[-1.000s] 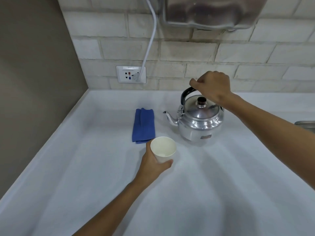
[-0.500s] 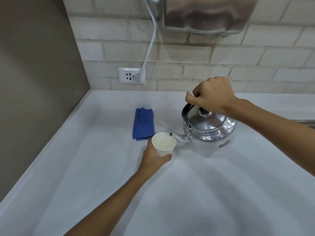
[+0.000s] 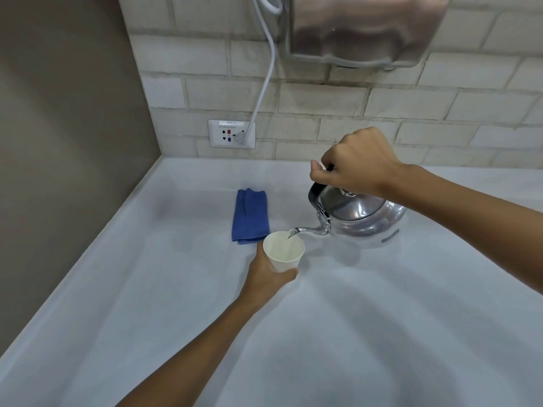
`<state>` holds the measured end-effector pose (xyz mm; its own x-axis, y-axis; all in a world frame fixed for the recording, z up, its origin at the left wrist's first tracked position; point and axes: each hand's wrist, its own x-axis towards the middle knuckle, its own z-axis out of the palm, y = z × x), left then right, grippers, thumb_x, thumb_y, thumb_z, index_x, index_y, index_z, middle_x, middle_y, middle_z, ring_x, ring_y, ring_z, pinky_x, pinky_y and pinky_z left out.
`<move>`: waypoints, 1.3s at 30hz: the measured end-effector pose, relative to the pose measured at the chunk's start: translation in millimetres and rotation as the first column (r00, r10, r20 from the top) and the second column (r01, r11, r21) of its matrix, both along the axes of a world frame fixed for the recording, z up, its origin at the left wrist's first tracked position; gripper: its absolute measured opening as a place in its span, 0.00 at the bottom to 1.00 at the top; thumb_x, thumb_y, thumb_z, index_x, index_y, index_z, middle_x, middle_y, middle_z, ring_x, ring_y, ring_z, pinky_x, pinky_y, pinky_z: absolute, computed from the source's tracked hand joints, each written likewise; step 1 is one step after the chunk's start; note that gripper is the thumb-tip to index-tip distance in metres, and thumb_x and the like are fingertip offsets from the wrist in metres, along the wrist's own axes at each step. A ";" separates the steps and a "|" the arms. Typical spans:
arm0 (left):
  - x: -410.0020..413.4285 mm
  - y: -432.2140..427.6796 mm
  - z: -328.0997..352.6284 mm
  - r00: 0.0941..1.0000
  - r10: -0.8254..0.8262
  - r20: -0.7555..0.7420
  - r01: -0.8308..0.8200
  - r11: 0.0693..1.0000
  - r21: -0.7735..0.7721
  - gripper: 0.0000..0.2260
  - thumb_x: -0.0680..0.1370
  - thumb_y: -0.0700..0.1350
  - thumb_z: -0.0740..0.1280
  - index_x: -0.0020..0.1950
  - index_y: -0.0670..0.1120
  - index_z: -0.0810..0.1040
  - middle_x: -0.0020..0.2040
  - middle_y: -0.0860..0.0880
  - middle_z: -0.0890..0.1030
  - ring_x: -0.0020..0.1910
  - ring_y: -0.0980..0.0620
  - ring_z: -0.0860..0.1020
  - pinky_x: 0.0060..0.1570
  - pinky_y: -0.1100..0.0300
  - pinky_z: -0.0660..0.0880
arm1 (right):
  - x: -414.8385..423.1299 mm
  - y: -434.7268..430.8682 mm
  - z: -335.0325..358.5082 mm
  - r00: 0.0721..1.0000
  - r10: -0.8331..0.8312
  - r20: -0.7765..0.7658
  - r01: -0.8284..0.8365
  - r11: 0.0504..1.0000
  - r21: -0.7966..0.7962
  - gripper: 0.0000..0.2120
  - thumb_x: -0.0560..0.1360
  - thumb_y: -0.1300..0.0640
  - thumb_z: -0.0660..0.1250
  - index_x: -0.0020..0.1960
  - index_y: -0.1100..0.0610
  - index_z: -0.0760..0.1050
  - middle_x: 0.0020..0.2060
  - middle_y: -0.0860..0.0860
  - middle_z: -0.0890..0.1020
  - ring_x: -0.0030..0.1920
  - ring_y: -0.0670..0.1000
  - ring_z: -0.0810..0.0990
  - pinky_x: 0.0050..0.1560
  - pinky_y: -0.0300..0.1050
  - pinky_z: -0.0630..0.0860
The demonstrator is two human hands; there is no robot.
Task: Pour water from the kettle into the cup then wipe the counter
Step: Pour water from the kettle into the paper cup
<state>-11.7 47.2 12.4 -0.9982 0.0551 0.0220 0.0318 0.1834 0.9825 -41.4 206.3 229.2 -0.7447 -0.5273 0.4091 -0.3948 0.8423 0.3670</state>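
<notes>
White counter (image 3: 367, 333) fills most of my view, running back into a corner where a pale brick wall (image 3: 338, 104) meets a plain brown one. I have my right hand (image 3: 357, 163) curled into a fist round the black handle of the metal kettle (image 3: 363, 220), which is tipped to my left with its spout over the rim of the cup (image 3: 283, 255). A thin stream of water runs from the spout into the cup. My left hand (image 3: 266, 276) is wrapped round the lower part of the white paper cup from the near side, holding it upright; I cannot tell whether its base touches the counter. Just behind the cup, towards the wall, a folded blue cloth (image 3: 250, 216) lies flat on the counter. On the brick wall I see a socket (image 3: 231, 133) with a white cable (image 3: 264, 80) plugged in, running up beside a shiny metal box (image 3: 364, 27) fixed above.
</notes>
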 end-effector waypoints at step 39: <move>-0.2 1.4 0.8 1.000 0.004 -0.014 -0.004 1.000 0.000 0.32 0.64 0.39 0.76 0.64 0.49 0.65 0.54 0.54 0.73 0.51 0.56 0.72 0.36 0.85 0.66 | 7.7 -1.8 9.8 0.997 0.073 -0.039 -0.069 0.994 0.084 0.23 0.74 0.54 0.59 0.23 0.61 0.59 0.18 0.53 0.57 0.23 0.53 0.59 0.28 0.39 0.52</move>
<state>-12.0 48.6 13.3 -0.9981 0.0509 0.0361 0.0448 0.1838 0.9819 -33.7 204.5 238.9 -0.6872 -0.6116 0.3921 -0.4355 0.7788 0.4515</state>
